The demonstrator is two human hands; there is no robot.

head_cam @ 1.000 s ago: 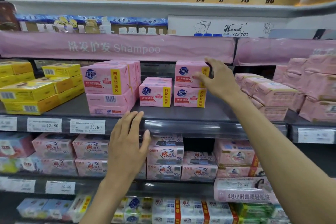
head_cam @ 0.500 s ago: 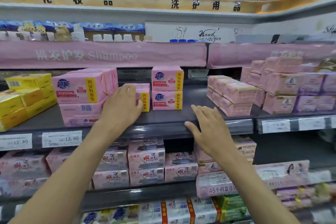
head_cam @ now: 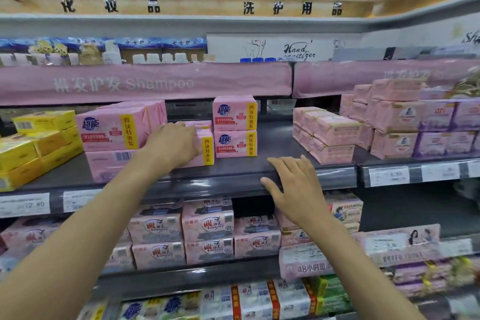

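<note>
At three o'clock of the tall pink stack [head_cam: 111,135], the left hand [head_cam: 174,145] curls its fingers over the low pink soap pack [head_cam: 207,149] on the shelf [head_cam: 275,143], while at five o'clock of that pack the right hand [head_cam: 296,184] rests on the shelf's front edge, fingers spread and holding nothing.

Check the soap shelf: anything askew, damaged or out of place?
The bottom pink plastic-wrapped soap pack in the left stack faces barcode outward, unlike the logo-front stacked pink packs to its right. The left hand grips a single pink soap pack between them. Nothing looks spilled or torn.
</note>
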